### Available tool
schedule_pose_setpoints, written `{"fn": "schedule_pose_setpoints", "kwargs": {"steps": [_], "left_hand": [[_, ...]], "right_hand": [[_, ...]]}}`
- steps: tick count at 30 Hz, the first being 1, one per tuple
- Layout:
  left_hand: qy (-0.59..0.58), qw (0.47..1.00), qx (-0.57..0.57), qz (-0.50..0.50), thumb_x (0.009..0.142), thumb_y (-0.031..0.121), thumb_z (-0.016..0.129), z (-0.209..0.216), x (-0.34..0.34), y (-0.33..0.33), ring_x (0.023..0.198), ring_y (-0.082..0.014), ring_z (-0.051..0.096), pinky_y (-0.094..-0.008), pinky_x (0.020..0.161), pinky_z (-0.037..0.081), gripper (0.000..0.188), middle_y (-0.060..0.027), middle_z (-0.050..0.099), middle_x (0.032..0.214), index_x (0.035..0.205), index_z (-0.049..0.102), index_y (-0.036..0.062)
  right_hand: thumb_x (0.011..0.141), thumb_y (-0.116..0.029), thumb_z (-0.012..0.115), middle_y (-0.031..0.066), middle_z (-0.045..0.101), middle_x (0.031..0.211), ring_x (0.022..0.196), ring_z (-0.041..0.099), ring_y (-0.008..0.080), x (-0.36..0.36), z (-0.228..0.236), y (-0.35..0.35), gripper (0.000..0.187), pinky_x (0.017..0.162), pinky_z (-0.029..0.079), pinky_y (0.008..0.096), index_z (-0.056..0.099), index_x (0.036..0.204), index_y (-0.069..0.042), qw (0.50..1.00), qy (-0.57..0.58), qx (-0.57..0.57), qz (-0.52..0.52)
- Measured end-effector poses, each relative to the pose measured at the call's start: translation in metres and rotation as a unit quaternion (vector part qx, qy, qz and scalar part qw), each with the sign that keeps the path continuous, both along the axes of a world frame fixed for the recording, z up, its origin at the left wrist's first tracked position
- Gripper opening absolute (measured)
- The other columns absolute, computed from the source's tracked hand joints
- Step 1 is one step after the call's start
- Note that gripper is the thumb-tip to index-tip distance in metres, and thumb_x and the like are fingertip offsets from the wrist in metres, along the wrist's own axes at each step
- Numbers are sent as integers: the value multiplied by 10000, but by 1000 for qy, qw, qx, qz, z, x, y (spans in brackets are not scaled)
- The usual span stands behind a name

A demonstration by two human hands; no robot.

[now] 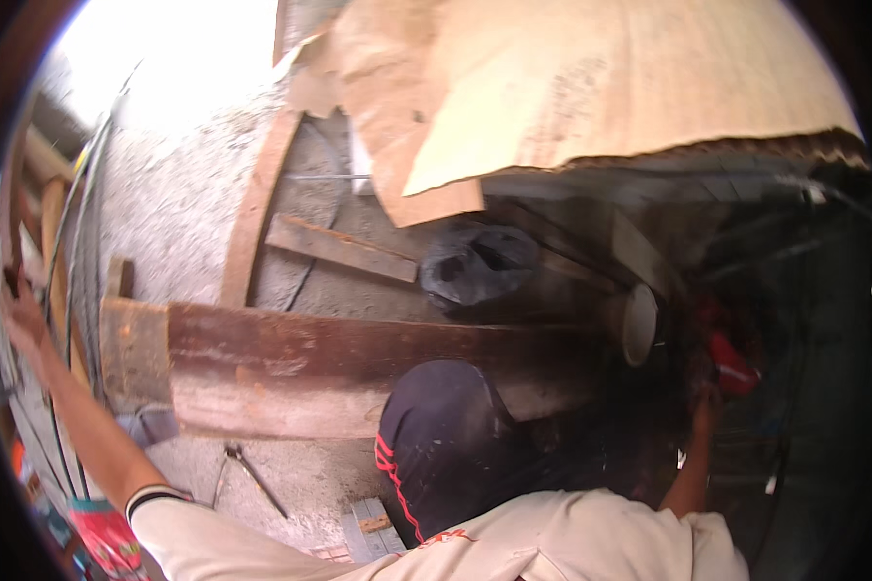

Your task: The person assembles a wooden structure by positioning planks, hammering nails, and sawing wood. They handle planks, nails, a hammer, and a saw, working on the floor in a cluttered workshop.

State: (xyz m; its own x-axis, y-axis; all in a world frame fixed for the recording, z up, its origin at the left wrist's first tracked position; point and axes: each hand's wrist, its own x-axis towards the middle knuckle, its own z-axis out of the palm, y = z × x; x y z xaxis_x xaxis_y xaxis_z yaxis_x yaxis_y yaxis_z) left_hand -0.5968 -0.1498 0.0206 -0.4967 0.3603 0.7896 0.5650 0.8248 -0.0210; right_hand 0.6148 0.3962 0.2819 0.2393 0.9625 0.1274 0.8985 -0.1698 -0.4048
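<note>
My left arm stretches out to the far left, where my left hand (24,315) is beside an upright wooden piece (12,218) and some dark cables (79,228). Its fingers look stretched out, though the picture's rim blurs them; I cannot tell whether it touches the wood. Down into the dark area at the right reaches my right hand (701,373). Right against it is a red object (731,363) with a pale stripe, its kind unclear. Shadow hides the right fingers, so their grip does not show.
A long brown wooden plank (281,363) lies across in front of my knee (441,416). Beyond it are a black plastic bag (480,261) and a wood strip (339,249). Large cardboard (639,77) overhangs the far right. A hinged metal tool (252,474) and a grey block (373,528) lie nearby.
</note>
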Motion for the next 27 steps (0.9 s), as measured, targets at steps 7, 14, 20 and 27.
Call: {"fn": "schedule_pose_setpoints", "kwargs": {"steps": [7,14,20,27], "left_hand": [[-35,979,180,-88,928,20,783,146,186,69,795,-152,592,-311,711,506,421,-59,663,998,1341,708,2],[-367,875,-13,-315,866,61,801,168,337,73,1171,-261,685,-419,996,575,587,-67,735,1263,1439,701,148],[-521,689,-162,-476,893,210,803,126,466,157,1089,-382,683,-511,976,528,552,-158,715,1130,1404,675,44],[-375,837,341,-205,1008,406,748,45,470,102,821,-213,703,-376,717,562,454,-104,756,959,1334,735,90]], "right_hand": [[1094,-279,590,181,753,1243,1103,703,376,-78,-5,37,331,948,569,486,794,1174,-31,930,-252,116,242],[1103,-303,601,188,793,1075,961,740,328,-231,-29,20,350,872,580,469,791,1232,-40,946,-123,151,260],[1104,-285,609,179,780,981,815,714,259,-366,-34,-40,363,752,584,391,774,1162,34,860,-44,120,495],[949,-374,751,183,665,1364,1300,599,413,-426,-123,-92,620,1132,424,560,607,1433,-14,585,-120,-17,802]]}}
